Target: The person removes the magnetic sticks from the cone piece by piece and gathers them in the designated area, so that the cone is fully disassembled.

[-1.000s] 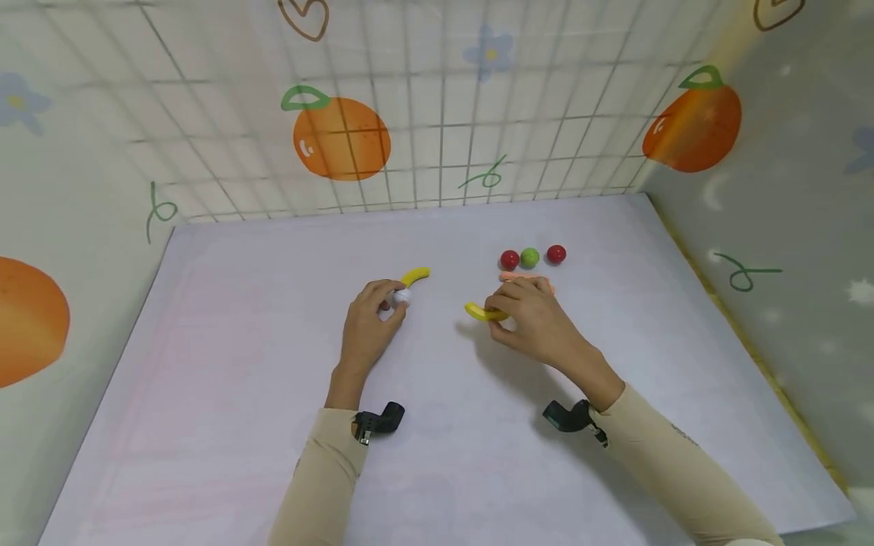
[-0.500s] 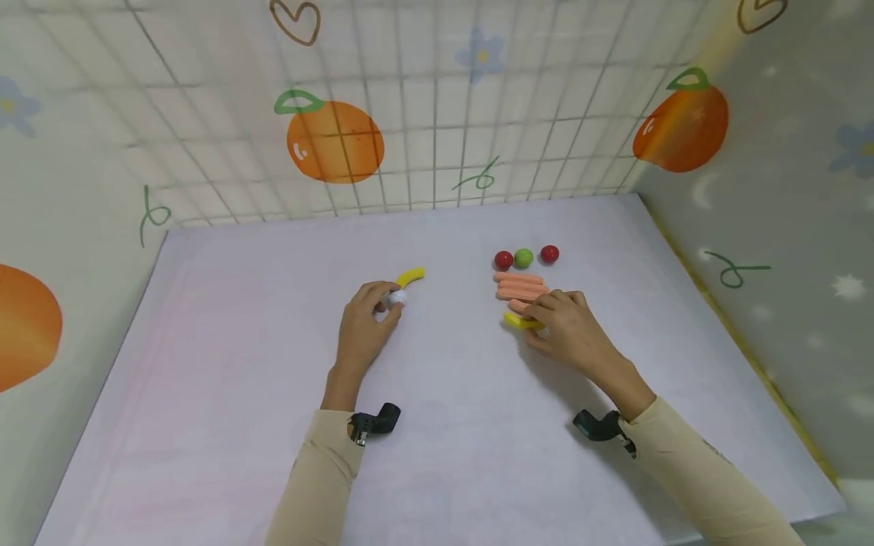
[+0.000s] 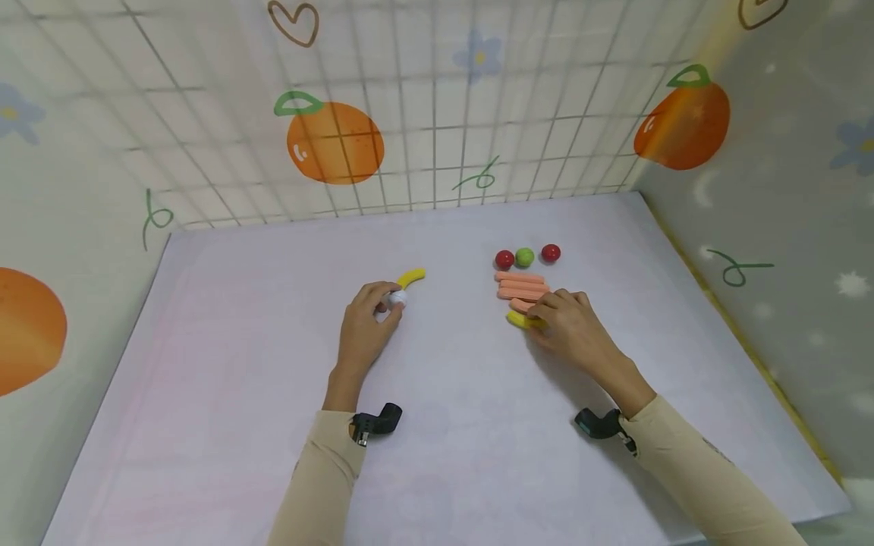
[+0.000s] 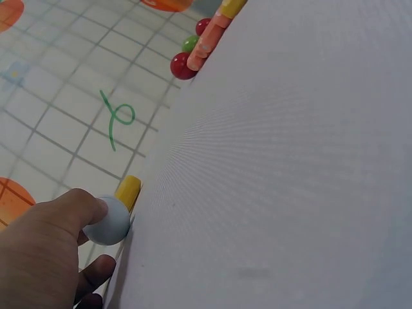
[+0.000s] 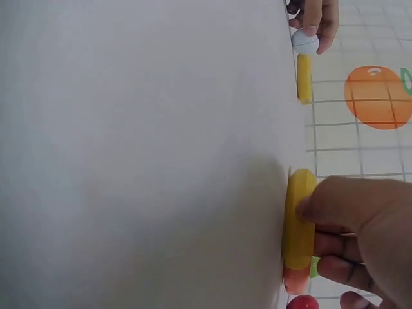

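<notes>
My left hand [image 3: 362, 330] pinches a small white ball [image 3: 397, 299] between thumb and fingers, low at the tabletop. Just beyond the ball a curved yellow toy banana [image 3: 413, 276] lies on the table. My right hand [image 3: 580, 334] grips a second toy banana [image 3: 519, 320], thumb on its near side in the right wrist view; its right end is hidden by the fingers. This banana is at table level, right in front of several pink-orange sausage-like sticks [image 3: 522, 291]. The nearest stick is partly covered by the right fingers.
Behind the sticks stand a red ball [image 3: 504, 259], a green ball [image 3: 524, 257] and another red ball [image 3: 551, 253] in a loose row. A white cloth covers the table [image 3: 451, 425]. Printed curtains enclose the back and sides, with a wire grid [image 3: 437, 136] at the back.
My right hand has carried its banana rightward and down to the front of the pink-orange sticks, uncovering most of them. The left hand stays put with the white ball.
</notes>
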The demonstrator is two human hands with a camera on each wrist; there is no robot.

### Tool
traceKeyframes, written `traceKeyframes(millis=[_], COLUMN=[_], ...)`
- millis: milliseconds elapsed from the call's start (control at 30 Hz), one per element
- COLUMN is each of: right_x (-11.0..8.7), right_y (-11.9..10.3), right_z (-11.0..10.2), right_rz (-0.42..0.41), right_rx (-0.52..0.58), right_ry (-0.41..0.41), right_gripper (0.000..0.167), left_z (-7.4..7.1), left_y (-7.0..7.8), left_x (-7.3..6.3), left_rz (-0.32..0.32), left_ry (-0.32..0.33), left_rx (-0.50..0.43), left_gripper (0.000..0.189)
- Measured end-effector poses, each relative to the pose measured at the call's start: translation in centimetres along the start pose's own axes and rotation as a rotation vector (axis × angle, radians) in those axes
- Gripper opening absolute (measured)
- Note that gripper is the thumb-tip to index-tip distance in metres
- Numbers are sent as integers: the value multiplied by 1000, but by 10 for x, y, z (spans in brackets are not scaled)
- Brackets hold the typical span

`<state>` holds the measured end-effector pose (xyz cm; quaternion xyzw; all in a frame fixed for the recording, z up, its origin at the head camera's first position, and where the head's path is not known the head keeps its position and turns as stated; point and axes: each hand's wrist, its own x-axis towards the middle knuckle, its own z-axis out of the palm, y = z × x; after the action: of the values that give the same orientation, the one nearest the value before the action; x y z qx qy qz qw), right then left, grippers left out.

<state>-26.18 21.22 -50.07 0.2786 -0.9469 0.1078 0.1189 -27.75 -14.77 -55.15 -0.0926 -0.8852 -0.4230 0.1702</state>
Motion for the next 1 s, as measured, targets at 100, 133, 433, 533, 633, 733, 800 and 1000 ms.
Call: traceKeyframes(millis=[100, 133, 433, 533, 633, 733, 800, 1000], right_x=[1, 1, -3, -3, 0, 7, 16, 41], right_y=[0, 0, -2, -6, -14, -26, -37, -73], right_z=[1, 1, 1, 1, 2, 4, 5, 11], right_rz=[19, 26, 27, 3, -40, -86, -110, -129], right_rx=[10, 15, 43, 47, 61, 102, 151, 272], right_ry=[4, 6, 43, 61, 97, 139, 144, 56], right_gripper=[26, 27, 27, 26, 23, 19, 16, 19], left_z=[-1, -1, 1, 0, 0, 0, 1, 4], left_y=[0, 0, -1, 0, 1, 1, 1, 1], left_x=[0, 0, 1, 1, 1, 0, -1, -3], left_rz=[-4, -7, -8, -2, 18, 34, 46, 95], left_ry=[0, 0, -6, -12, -19, -34, -51, -25], left_rx=[5, 6, 14, 31, 28, -18, -70, -86], left_gripper=[30, 30, 30, 29, 29, 26, 21, 17])
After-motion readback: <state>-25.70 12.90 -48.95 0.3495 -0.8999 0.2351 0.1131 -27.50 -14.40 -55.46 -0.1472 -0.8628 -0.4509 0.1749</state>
